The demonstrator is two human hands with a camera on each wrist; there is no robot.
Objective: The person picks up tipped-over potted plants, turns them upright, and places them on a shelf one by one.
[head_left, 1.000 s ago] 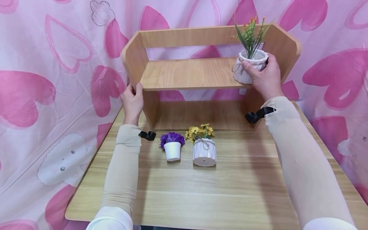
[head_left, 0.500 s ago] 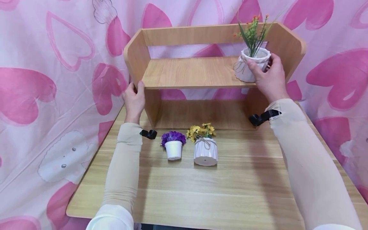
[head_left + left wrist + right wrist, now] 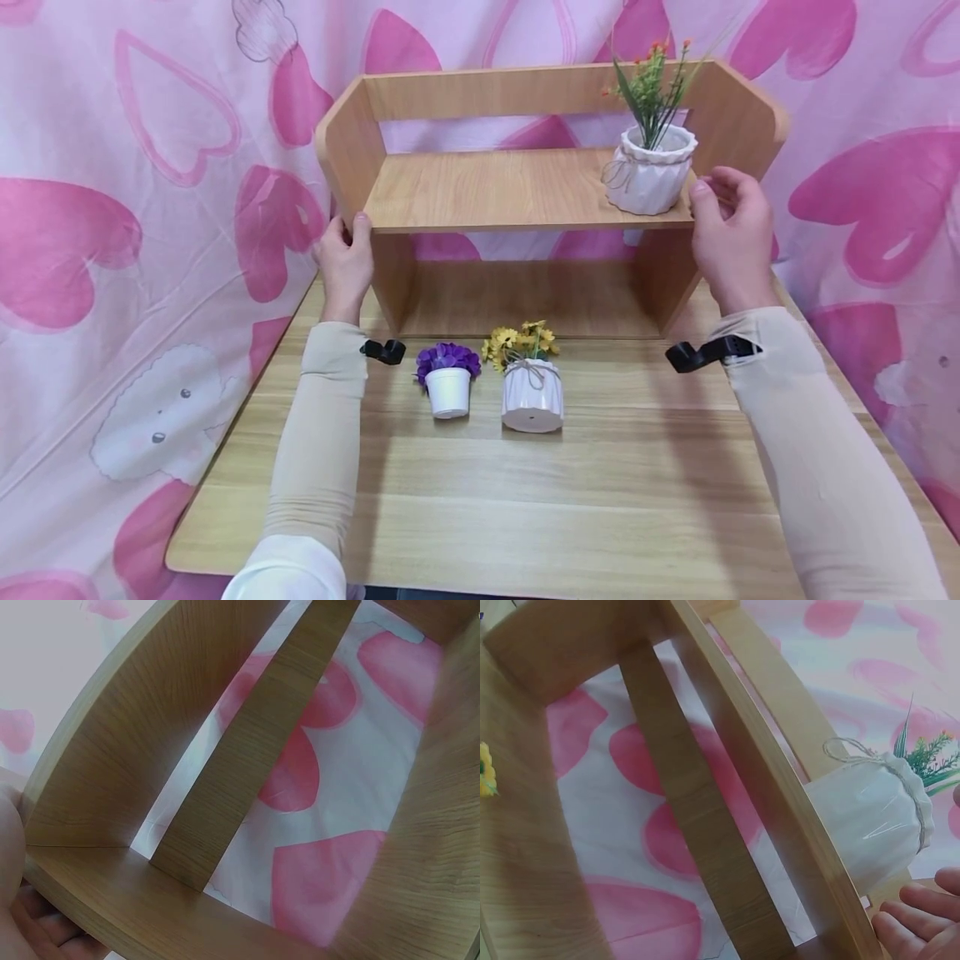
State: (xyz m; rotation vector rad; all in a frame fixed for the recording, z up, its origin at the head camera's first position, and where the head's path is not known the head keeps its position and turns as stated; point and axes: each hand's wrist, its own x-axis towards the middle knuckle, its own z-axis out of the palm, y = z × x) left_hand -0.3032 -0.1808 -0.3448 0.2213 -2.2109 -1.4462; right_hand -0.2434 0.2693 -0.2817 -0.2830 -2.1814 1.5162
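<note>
— White ribbed pot of green sprigs [image 3: 648, 173]: has the right hand [image 3: 729, 236] let go?
— Yes, fingers loosely curled just beside it, holding nothing. It stands alone on the wooden shelf unit [image 3: 495, 190], right end; left hand [image 3: 347, 265] still grips that unit's left edge.

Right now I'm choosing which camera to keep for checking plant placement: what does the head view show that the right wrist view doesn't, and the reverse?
Only the head view shows the left hand gripping the shelf's left panel, plus the purple-flower pot and the whole yellow-flower pot standing on the table.

Only the right wrist view shows the shelf board's underside close up.

Both show the wooden shelf, the white pot of green sprigs on it, and the right hand apart from that pot.
</note>
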